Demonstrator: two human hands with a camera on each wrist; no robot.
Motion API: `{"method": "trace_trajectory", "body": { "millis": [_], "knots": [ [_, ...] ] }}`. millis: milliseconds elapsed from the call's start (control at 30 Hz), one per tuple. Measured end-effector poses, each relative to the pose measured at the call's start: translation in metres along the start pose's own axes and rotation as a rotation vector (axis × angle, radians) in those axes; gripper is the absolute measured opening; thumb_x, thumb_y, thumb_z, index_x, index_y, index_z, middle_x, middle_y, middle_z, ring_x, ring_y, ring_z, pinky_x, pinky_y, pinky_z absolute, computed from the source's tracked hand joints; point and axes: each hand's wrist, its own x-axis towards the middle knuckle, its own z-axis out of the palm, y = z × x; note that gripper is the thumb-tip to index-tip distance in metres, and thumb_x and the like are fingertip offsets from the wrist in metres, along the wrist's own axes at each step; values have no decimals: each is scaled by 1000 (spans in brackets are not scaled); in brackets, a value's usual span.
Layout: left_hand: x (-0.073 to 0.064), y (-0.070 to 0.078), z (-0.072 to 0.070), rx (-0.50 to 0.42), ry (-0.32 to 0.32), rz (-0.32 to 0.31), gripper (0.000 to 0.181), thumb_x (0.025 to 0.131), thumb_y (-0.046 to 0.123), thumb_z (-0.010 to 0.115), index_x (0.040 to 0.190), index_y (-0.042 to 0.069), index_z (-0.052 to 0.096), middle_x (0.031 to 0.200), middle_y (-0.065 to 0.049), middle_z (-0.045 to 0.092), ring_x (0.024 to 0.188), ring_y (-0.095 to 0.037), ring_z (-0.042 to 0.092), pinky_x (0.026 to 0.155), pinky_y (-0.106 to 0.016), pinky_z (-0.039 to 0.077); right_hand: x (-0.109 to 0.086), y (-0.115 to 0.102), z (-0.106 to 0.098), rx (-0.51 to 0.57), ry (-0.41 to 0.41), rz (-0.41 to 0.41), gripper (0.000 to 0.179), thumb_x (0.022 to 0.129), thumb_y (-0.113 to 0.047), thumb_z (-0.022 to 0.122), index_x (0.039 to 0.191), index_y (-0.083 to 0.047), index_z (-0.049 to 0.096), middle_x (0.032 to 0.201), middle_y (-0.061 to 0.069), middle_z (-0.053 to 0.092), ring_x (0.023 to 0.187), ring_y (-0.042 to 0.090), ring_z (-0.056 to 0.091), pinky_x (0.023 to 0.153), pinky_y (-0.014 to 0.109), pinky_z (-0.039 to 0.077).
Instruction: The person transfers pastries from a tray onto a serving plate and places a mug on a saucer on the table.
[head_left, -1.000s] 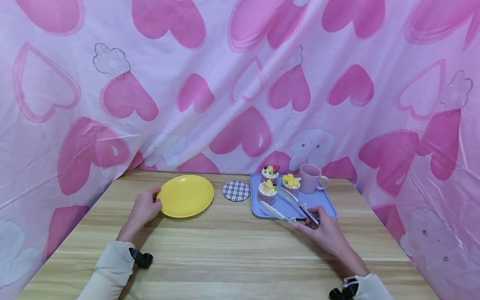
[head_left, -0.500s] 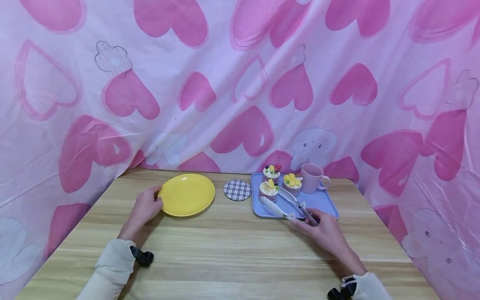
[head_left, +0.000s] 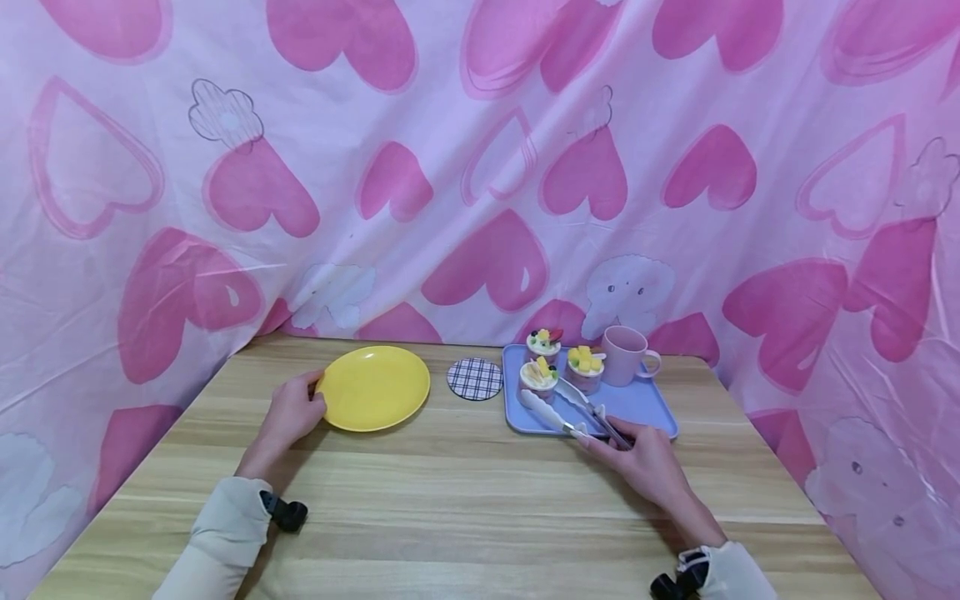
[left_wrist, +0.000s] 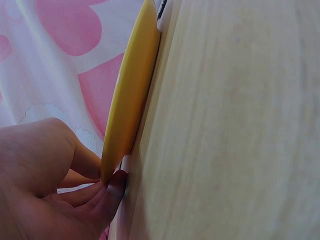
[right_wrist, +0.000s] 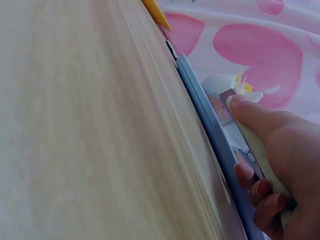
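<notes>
In the head view my left hand (head_left: 291, 415) pinches the near left rim of a yellow plate (head_left: 375, 387). The left wrist view shows the thumb above that rim and fingers (left_wrist: 114, 192) beneath it. My right hand (head_left: 651, 467) grips a pair of tongs (head_left: 551, 414) with pale tips and metal arms. Those tips straddle the front dessert cup (head_left: 538, 377), which is topped with cream and fruit. Behind it on the blue tray (head_left: 645, 412) stand a second dessert cup (head_left: 543, 342) with a strawberry slice and a third cup (head_left: 584, 367) with yellow cubes.
A pink mug (head_left: 622, 357) stands at the tray's back right. Between plate and tray lies a round checked coaster (head_left: 474, 379). Behind the wooden table (head_left: 450, 517) hangs a pink heart-print cloth (head_left: 480, 167).
The tongs' arms have drawn slightly closer together around the front dessert cup, and my right hand has shifted slightly. My left hand and the plate stay put.
</notes>
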Motion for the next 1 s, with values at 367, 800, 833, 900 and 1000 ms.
{"method": "trace_trajectory", "body": {
  "millis": [367, 800, 833, 900, 1000],
  "knots": [
    [-1, 1, -1, -11, -8, -10, 54, 91, 3, 47, 143, -11, 47, 135, -32, 58, 122, -40, 58, 102, -56, 50, -2, -2, 0, -20, 30, 16, 90, 74, -78, 66, 137, -15, 63, 134, 13, 66, 110, 22, 62, 84, 33, 43],
    [0, 2, -2, -26, -19, -24, 54, 92, 4, 47, 144, -11, 45, 137, -32, 57, 124, -40, 58, 102, -55, 51, -2, -6, 0, 3, 63, 9, 86, 72, -77, 68, 134, -18, 66, 117, 13, 74, 91, 20, 54, 67, 24, 35],
    [0, 2, -2, -30, -23, -27, 55, 92, 4, 47, 144, -12, 44, 137, -32, 57, 124, -40, 57, 102, -55, 51, -2, -6, -1, 4, 65, 11, 86, 72, -78, 68, 134, -18, 66, 116, 13, 75, 90, 20, 54, 67, 24, 35],
    [0, 2, -2, -34, -26, -31, 55, 92, 4, 47, 145, -11, 44, 137, -32, 57, 124, -40, 58, 102, -55, 51, -2, -7, -1, 5, 66, 14, 86, 71, -78, 68, 134, -19, 66, 111, 12, 76, 89, 20, 52, 66, 24, 34],
    [0, 2, -2, -35, -28, -31, 55, 92, 4, 48, 145, -11, 44, 137, -32, 57, 123, -39, 58, 101, -54, 52, -2, -8, -1, 13, 73, 9, 84, 71, -77, 70, 133, -21, 66, 109, 10, 77, 88, 19, 52, 64, 25, 34]
  ]
}}
